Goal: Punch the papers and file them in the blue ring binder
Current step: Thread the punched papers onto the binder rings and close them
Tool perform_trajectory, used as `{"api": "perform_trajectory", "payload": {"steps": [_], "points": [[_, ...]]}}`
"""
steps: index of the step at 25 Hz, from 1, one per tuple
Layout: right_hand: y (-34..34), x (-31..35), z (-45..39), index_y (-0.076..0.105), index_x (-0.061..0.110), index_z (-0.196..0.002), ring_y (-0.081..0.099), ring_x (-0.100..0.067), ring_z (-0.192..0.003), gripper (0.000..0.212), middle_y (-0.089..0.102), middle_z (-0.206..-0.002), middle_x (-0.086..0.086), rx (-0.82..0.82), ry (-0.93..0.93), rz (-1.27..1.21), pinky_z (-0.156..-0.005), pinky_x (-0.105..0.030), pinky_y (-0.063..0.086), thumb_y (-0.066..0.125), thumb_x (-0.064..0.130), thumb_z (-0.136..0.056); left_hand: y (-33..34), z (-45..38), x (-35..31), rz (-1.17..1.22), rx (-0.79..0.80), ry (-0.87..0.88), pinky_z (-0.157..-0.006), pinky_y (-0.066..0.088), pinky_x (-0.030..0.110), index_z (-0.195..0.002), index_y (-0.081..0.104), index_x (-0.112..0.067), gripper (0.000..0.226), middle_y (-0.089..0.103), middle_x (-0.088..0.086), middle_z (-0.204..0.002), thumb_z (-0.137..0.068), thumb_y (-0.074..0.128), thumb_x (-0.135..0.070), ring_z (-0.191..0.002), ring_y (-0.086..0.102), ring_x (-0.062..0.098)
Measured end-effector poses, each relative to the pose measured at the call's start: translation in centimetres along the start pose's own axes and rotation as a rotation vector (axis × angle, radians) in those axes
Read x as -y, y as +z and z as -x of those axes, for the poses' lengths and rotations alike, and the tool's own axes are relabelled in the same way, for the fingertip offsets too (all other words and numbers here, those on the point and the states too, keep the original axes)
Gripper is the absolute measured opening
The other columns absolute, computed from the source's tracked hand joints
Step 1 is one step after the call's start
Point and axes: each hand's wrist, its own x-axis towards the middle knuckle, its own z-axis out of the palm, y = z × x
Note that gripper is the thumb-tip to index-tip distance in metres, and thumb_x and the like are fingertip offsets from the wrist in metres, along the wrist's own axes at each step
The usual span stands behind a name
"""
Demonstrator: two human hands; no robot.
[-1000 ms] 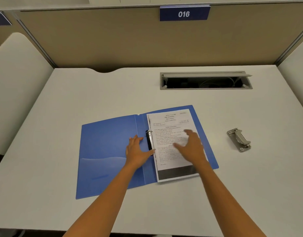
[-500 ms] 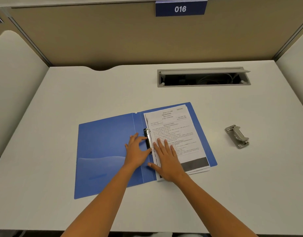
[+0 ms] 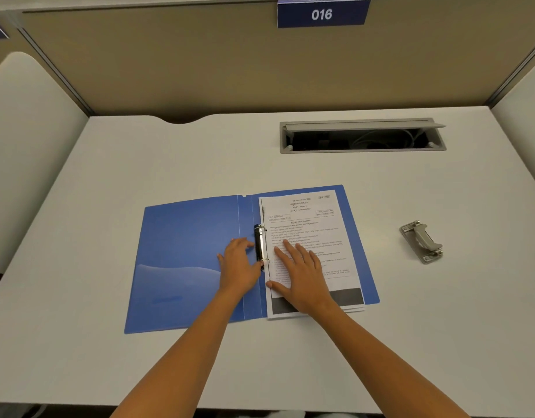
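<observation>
The papers point(image 3: 308, 236) are lying on the right leaf of the open blue ring binder point(image 3: 188, 251), which is sitting near the middle of the table point(image 3: 139, 152), a little toward its near edge. Their left margin appears to be sitting on the rings point(image 3: 261, 245), so punching looks done and filing nearly so. You are pressing your right hand point(image 3: 302, 276) flat on the sheets, fingers straight and spread. Your left hand point(image 3: 239, 263) is resting on the spine beside the ring mechanism, fingers loosely bent and touching it; whether the rings are closed, you cannot tell. Closing the cover is probably what remains. The hole punch point(image 3: 421, 241) is sitting well apart toward the right edge, and a cable hatch point(image 3: 362, 135) is lying open toward the far edge; neither is blocking you.
</observation>
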Motion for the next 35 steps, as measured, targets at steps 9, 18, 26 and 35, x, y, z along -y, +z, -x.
{"api": "perform_trajectory", "payload": {"steps": [9, 18, 26, 35], "points": [[-0.1, -2.9, 0.3, 0.009, 0.032, -0.151, -0.004, -0.015, -0.147, 0.075, 0.003, -0.160, 0.008, -0.025, -0.062, 0.025, -0.119, -0.040, -0.002, 0.027, 0.071, -0.089, 0.1, -1.5, -3.5, 0.055, 0.018, -0.346, -0.075, 0.044, 0.036, -0.059, 0.057, -0.022, 0.029, 0.060, -0.001, -0.072, -0.086, 0.059, -0.030, -0.089, 0.054, 0.023], [-0.2, -4.5, 0.1, 0.012, 0.033, -0.151, 0.001, -0.010, -0.147, 0.067, 0.005, -0.159, 0.011, -0.024, -0.095, 0.022, -0.120, -0.037, 0.002, 0.028, 0.064, -0.093, -0.3, -3.7, -3.7, 0.177, 0.038, -0.574, -0.045, 0.035, 0.024, -0.067, 0.047, -0.011, 0.027, 0.050, 0.004, -0.064, -0.081, 0.069, -0.010, -0.055, 0.047, 0.014], [-0.1, -4.6, 0.0, 0.016, 0.033, -0.150, 0.005, -0.011, -0.147, 0.066, 0.008, -0.159, 0.011, -0.045, -0.095, 0.012, -0.119, -0.035, 0.000, 0.029, 0.064, -0.093, -0.2, -3.5, -4.2, 0.126, 0.000, -0.568, -0.043, 0.032, 0.024, -0.069, 0.047, -0.009, 0.023, 0.056, 0.010, -0.078, -0.080, 0.066, -0.003, -0.061, 0.052, 0.018], [-0.1, -4.4, 0.2, 0.017, 0.033, -0.150, 0.007, -0.011, -0.147, 0.066, 0.010, -0.159, 0.011, -0.052, -0.086, 0.026, -0.118, -0.033, -0.002, 0.030, 0.064, -0.093, -0.2, -3.7, -4.6, 0.216, -0.029, -0.432, -0.051, 0.042, 0.023, -0.062, 0.057, -0.015, 0.022, 0.061, 0.003, -0.071, -0.078, 0.069, -0.004, -0.060, 0.055, 0.016]]}}
